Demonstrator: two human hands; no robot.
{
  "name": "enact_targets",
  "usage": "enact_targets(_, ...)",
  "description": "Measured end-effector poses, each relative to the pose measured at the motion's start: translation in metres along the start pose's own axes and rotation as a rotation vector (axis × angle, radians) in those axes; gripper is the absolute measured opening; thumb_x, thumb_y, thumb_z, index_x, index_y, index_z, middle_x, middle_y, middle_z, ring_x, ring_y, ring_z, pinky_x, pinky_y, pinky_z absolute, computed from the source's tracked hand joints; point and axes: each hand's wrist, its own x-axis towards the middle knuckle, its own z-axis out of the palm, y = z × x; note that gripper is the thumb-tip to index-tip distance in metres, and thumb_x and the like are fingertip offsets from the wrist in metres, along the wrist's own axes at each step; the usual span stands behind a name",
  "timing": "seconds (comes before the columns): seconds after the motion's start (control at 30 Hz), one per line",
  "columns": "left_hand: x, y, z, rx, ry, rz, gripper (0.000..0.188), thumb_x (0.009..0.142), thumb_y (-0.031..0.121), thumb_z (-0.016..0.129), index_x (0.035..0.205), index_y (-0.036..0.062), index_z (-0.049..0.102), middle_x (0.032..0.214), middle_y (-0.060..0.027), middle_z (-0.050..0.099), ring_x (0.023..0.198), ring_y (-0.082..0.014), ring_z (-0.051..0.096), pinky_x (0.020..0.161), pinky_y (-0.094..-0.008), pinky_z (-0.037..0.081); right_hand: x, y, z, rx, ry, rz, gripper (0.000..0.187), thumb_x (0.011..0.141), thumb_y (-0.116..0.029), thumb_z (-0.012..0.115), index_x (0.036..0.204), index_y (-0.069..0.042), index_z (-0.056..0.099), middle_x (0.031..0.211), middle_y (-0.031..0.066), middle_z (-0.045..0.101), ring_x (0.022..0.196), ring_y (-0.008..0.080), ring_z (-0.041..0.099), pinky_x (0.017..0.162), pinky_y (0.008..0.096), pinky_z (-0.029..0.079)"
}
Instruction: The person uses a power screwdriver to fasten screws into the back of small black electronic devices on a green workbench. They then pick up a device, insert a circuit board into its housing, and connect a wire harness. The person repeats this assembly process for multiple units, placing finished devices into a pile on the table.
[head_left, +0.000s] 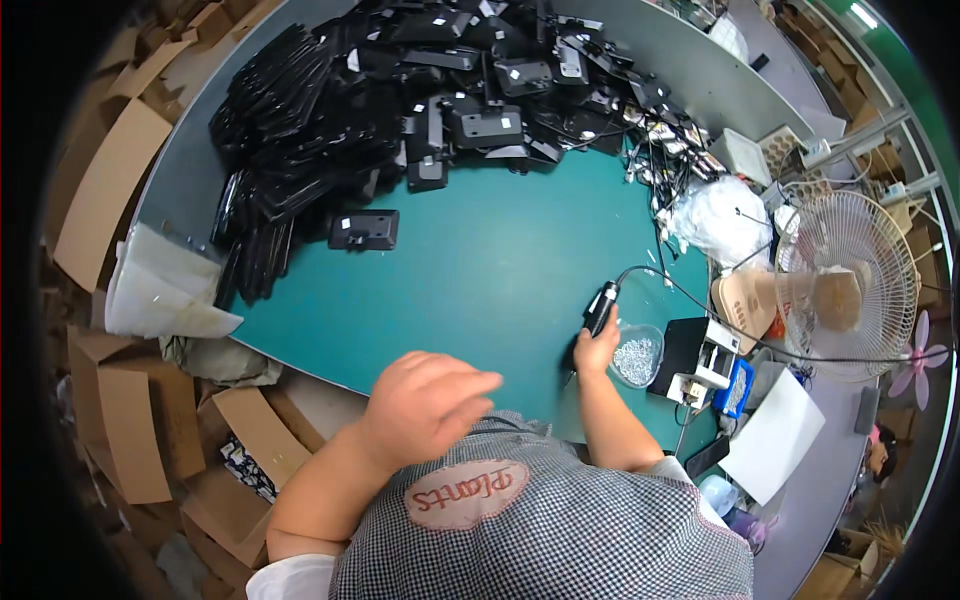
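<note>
My right hand (597, 350) is wrapped around a black electric screwdriver (602, 306) at the right of the green work mat (470, 270). A cable runs from its far end toward the right. Beside that hand sits a clear dish (656, 342) with small silver screws (634, 360) in it. My left hand (428, 405) hovers over the mat's near edge, its fingers stretched out to the right and nothing seen in it. Out on the mat to the left lies one black rectangular housing (363, 230), apart from both hands.
A big heap of black plastic housings (490, 125) fills the far side, with stacked black panels (300, 150) at far left. Bundled cables (670, 160), a black-and-white box-shaped device (697, 358) and a fan (850, 285) stand right. Cardboard boxes (135, 420) crowd the left.
</note>
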Motion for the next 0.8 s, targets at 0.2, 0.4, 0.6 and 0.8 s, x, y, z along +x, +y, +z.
enact_targets(0.2,0.07,0.053,-0.005,-0.196,-0.085,0.436,0.022,0.077,0.02,0.076,0.097,0.0136,0.07,0.093,0.0008,0.069,0.073,-0.0139,0.064,0.062,-0.0276,0.05,0.002,0.005,0.004,-0.132,-0.029,-0.037,0.068,0.074,-0.004,0.064,0.14,-0.01,0.046,0.141,0.0339,0.031,0.13,0.0478,0.036,0.11,0.0462,0.031)
enact_targets(0.4,0.114,0.065,-0.015,-0.212,0.079,0.703,0.016,0.085,0.028,0.068,0.093,0.0151,0.073,0.088,-0.0025,0.07,0.078,-0.0147,0.06,0.067,-0.0262,0.05,0.017,-0.026,-0.019,0.043,0.044,-0.134,0.059,0.077,-0.012,0.07,0.132,-0.006,0.051,0.145,0.0327,0.025,0.132,0.0474,0.033,0.11,0.0467,0.031)
enact_targets(0.6,0.142,0.044,0.028,-0.307,0.51,0.661,0.007,0.079,0.01,0.068,0.084,0.0092,0.073,0.086,-0.0033,0.071,0.069,-0.0121,0.061,0.065,-0.0239,0.05,0.053,-0.069,-0.037,0.144,0.131,-0.183,0.055,0.08,-0.011,0.069,0.132,-0.006,0.051,0.146,0.0305,0.024,0.135,0.0426,0.032,0.109,0.0452,0.031)
enact_targets(0.8,0.137,-0.001,0.007,-0.505,0.285,0.464,0.014,0.079,0.009,0.07,0.092,0.0058,0.074,0.1,-0.0085,0.072,0.087,-0.0187,0.069,0.08,-0.027,0.052,0.118,-0.1,-0.027,0.201,0.18,-0.154,0.053,0.082,-0.015,0.069,0.132,-0.007,0.051,0.147,0.0259,0.025,0.134,0.0376,0.034,0.108,0.0437,0.035)
